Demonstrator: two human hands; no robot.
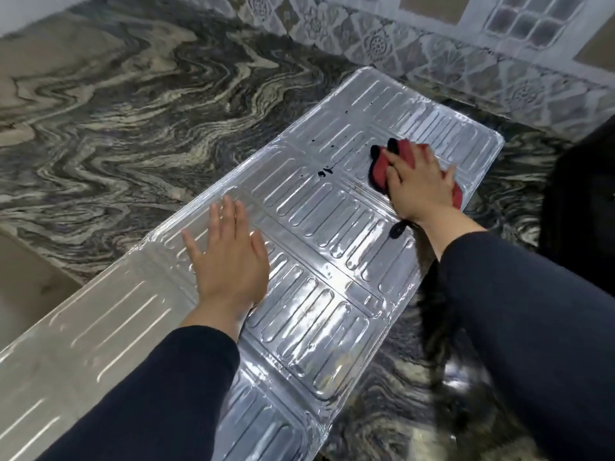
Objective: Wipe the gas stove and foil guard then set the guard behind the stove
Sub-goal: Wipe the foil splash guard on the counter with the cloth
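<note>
The silver foil guard lies flat on the marble counter, running from the lower left to the upper right. Its embossed panels shine, and a few dark spots sit near its far end. My left hand rests flat on the guard's near-middle part, fingers spread, holding nothing. My right hand presses a red cloth with dark patches onto the guard's far right panel. A dark edge of the gas stove shows at the right border.
The grey swirled marble counter spreads to the left and behind the guard. A patterned tile wall rises at the back. The counter's front edge drops off at the lower left.
</note>
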